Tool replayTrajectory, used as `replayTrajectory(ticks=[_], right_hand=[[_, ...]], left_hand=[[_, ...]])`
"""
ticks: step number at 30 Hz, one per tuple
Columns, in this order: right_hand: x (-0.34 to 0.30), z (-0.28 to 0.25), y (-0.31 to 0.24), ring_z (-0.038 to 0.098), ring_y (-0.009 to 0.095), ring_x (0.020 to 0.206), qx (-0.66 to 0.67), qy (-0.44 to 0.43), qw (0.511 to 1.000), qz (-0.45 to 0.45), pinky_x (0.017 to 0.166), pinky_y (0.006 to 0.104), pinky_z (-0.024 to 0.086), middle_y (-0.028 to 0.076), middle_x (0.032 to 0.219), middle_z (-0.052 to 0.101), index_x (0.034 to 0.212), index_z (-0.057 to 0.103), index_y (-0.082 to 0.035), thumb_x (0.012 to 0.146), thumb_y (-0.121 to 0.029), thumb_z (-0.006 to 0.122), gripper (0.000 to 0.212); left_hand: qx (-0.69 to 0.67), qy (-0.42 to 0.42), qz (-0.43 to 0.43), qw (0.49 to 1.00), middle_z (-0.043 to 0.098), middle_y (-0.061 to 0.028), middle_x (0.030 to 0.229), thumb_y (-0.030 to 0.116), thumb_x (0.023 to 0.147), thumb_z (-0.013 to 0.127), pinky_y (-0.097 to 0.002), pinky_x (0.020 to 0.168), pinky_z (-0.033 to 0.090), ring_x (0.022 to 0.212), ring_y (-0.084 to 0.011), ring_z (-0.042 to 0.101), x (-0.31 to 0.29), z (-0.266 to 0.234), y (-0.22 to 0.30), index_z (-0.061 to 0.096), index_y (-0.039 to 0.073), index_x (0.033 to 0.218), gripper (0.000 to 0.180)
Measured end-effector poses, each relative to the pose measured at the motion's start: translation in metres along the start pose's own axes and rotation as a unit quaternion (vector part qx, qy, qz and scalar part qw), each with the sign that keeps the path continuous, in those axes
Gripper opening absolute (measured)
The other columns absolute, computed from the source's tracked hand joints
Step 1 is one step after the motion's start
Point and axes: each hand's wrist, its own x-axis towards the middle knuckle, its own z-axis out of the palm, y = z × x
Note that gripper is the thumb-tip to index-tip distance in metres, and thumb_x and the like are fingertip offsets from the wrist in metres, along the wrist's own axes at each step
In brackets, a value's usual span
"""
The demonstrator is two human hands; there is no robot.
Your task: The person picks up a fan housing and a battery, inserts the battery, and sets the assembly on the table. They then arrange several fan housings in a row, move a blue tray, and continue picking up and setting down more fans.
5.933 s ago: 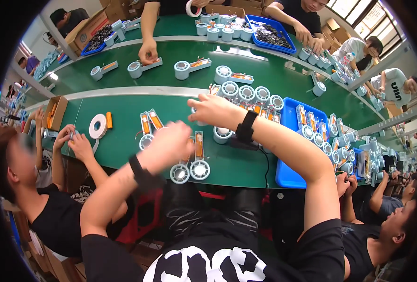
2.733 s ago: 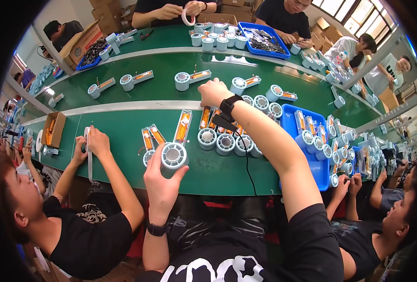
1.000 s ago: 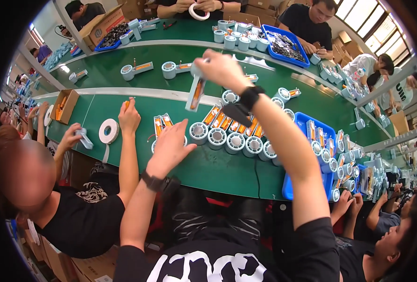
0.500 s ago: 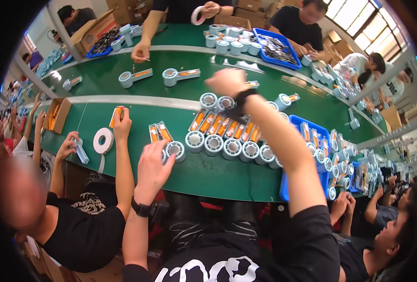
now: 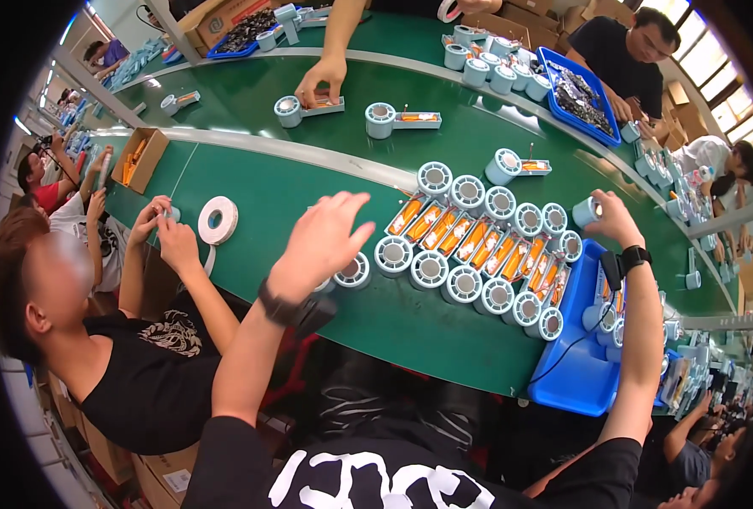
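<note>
My right hand [image 5: 618, 219] grips a light-blue fan housing [image 5: 587, 212] by its round head, at the right end of the rows. My left hand [image 5: 321, 233] hovers with fingers spread above a separate fan housing [image 5: 352, 270], which it partly hides. Between my hands, several handheld fan housings [image 5: 428, 268] lie in two facing rows. Their round heads point outward, and the open handles show orange batteries [image 5: 470, 243] and wires. A blue tray [image 5: 554, 373] with more housings stands under my right forearm.
More housings [image 5: 380, 120] lie on the green belt [image 5: 249, 102] beyond a metal rail. A co-worker's hand [image 5: 324, 81] reaches onto it from across. At my left, another person works beside a tape roll [image 5: 218, 220] and a cardboard box [image 5: 141, 161]. A blue parts tray [image 5: 580, 97] stands far right.
My right hand has swung from over the belt to the rows' right end. My left hand has risen slightly. The view has turned, and the co-worker opposite has reached down to a housing.
</note>
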Motion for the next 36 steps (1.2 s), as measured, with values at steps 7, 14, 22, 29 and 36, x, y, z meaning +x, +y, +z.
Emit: replayTrajectory(ticks=[7,14,22,29,36], right_hand=[[-0.023,-0.064,-0.118,0.068,0.019,0.102,0.188,0.201,0.947,-0.166,0.087,0.0329,0.059,0.012,0.12,0.064,0.135,0.053,0.001,0.073,0.004,0.08,0.067],[-0.056,-0.019,-0.369,0.068,0.034,0.103,0.065,0.137,0.905,-0.396,0.086,0.0411,0.058,0.018,0.12,0.06,0.135,0.059,-0.008,0.077,-0.005,0.078,0.061],[-0.053,0.073,-0.453,0.061,0.039,0.113,-0.274,0.036,0.911,-0.305,0.102,0.0509,0.046,0.015,0.115,0.062,0.131,0.065,-0.016,0.084,-0.014,0.068,0.047],[-0.074,0.101,-0.441,0.057,0.035,0.12,-0.209,0.153,0.929,-0.266,0.112,0.0501,0.037,0.014,0.122,0.063,0.135,0.06,-0.014,0.087,-0.02,0.067,0.049],[-0.209,0.074,-0.366,0.06,0.034,0.115,0.279,0.185,0.874,-0.352,0.106,0.048,0.043,0.013,0.128,0.061,0.131,0.06,-0.008,0.081,-0.008,0.076,0.052]], left_hand=[[0.062,0.018,0.007,0.998,0.063,-0.0114,0.121,0.026,0.079,0.082,-0.0455,0.102,0.046,0.113,-0.0329,0.059,-0.058,0.037,-0.001,0.063,0.009,0.13,0.056],[0.102,0.047,0.068,0.991,0.064,-0.0106,0.125,0.013,0.074,0.083,-0.0457,0.102,0.047,0.114,-0.0333,0.058,-0.073,0.016,-0.044,0.063,0.006,0.128,0.058],[-0.006,0.05,0.025,0.998,0.063,-0.0154,0.128,0.0,0.069,0.079,-0.0412,0.104,0.047,0.119,-0.037,0.057,-0.068,-0.007,-0.061,0.062,0.003,0.129,0.062],[-0.068,0.078,0.067,0.992,0.063,-0.0158,0.128,-0.001,0.068,0.078,-0.0415,0.106,0.045,0.123,-0.0368,0.056,-0.015,-0.004,-0.066,0.063,0.001,0.123,0.058],[-0.032,0.046,0.182,0.982,0.066,-0.0179,0.121,0.006,0.067,0.083,-0.0409,0.103,0.048,0.119,-0.0359,0.059,0.041,0.002,-0.084,0.066,0.001,0.113,0.05]])
